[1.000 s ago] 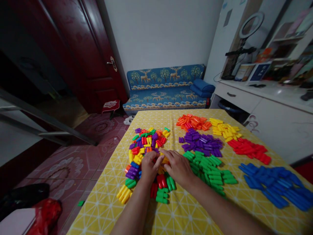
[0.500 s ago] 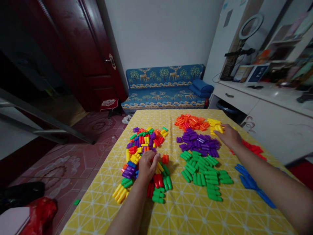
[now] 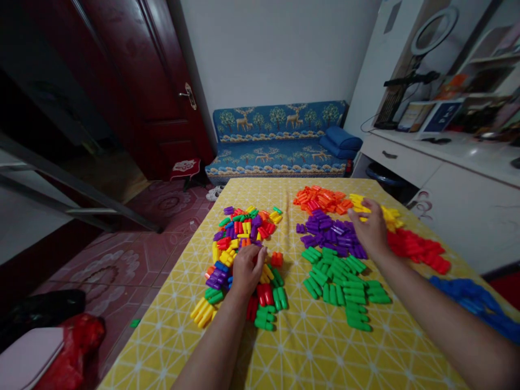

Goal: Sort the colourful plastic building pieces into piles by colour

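My left hand [image 3: 247, 269] rests on a mixed pile of coloured plastic pieces [image 3: 245, 228] at the left of the table; its fingers are bent, and what they hold, if anything, is hidden. Over the yellow pieces [image 3: 390, 218] at the back right is my right hand [image 3: 370, 223], thumb and fingers apart, holding nothing. Orange pieces [image 3: 323, 199] lie behind it to the left, purple pieces [image 3: 333, 233] beside it, and green pieces [image 3: 339, 276] nearer. Red pieces [image 3: 420, 248] and blue pieces [image 3: 477, 303] are by my right forearm.
The table [image 3: 309, 352] has a yellow patterned cloth. Beyond it stands a blue sofa [image 3: 276, 157]. A white cabinet [image 3: 459, 189] borders the right side. On the left floor are a stool [image 3: 184, 167] and a red bag [image 3: 79, 346].
My right hand has let go of the yellow pieces and its fingers have spread. The right forearm has shifted, showing more red and blue pieces. My left hand has barely moved. The view has shifted slightly.
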Demonstrator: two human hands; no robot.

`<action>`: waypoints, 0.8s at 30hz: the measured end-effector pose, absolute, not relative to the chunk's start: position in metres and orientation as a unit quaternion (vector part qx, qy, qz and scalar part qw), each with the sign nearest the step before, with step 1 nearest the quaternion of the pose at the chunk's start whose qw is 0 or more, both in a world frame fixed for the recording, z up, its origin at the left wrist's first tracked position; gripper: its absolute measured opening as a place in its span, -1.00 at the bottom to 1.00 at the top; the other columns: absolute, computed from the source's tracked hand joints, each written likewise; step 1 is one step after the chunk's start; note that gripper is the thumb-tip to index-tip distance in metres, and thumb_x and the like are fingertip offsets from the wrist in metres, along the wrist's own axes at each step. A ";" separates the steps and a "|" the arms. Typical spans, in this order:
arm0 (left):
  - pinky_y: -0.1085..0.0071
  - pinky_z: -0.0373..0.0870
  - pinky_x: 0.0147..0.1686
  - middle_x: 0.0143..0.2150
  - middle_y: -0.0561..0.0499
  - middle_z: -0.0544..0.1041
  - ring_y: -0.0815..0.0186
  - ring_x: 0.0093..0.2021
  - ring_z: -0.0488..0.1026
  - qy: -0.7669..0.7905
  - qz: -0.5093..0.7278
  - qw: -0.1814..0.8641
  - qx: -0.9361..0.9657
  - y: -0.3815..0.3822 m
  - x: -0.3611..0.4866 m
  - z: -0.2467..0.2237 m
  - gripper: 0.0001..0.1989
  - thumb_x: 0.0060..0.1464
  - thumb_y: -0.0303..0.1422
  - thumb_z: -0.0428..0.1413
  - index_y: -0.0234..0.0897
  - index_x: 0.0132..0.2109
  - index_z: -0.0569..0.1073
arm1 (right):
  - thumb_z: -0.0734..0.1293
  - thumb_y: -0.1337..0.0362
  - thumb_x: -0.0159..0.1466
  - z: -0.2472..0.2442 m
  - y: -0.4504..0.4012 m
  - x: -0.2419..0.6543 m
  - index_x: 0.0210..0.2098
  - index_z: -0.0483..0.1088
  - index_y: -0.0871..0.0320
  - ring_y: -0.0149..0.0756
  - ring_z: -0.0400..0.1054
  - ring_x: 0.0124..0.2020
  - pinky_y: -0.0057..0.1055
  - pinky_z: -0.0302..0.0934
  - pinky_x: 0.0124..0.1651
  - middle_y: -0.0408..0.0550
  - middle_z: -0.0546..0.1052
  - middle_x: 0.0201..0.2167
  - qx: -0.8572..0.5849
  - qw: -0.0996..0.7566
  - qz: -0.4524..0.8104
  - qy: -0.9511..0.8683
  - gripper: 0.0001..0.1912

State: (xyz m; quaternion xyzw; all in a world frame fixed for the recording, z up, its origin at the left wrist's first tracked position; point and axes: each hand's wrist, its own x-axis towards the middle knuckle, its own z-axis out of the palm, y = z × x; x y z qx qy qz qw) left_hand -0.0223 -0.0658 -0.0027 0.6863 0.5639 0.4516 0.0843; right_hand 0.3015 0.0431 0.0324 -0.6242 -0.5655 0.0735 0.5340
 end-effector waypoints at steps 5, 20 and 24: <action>0.39 0.37 -0.28 -0.37 -0.03 0.57 0.28 -0.32 0.51 0.565 0.470 0.099 0.671 -0.065 -0.023 -0.004 -0.71 0.26 -0.24 0.00 -0.26 -0.32 0.52 | 0.23 0.38 0.19 0.005 -0.039 0.184 0.09 0.33 0.07 -0.20 0.39 0.04 -0.23 0.36 -0.04 0.03 0.48 0.05 -0.471 0.443 0.270 -0.713 -0.54; 0.39 0.40 -0.28 -0.37 -0.04 0.58 0.28 -0.33 0.52 0.564 0.468 0.098 0.673 -0.064 -0.022 -0.003 -0.73 0.25 -0.25 0.00 -0.27 -0.29 0.53 | 0.13 0.43 0.33 -0.007 -0.078 0.142 -0.01 0.43 0.12 -0.13 0.35 -0.04 -0.17 0.27 0.05 0.05 0.54 -0.10 -0.496 0.315 0.125 -0.800 -0.66; 0.39 0.41 -0.29 -0.36 -0.04 0.59 0.26 -0.32 0.53 0.565 0.469 0.096 0.672 -0.064 -0.023 -0.004 -0.73 0.24 -0.25 0.01 -0.27 -0.29 0.54 | 0.12 0.32 0.36 -0.003 -0.082 0.146 -0.06 0.42 0.09 -0.15 0.43 -0.09 -0.19 0.31 -0.01 0.02 0.57 -0.13 -0.504 0.399 0.193 -0.742 -0.71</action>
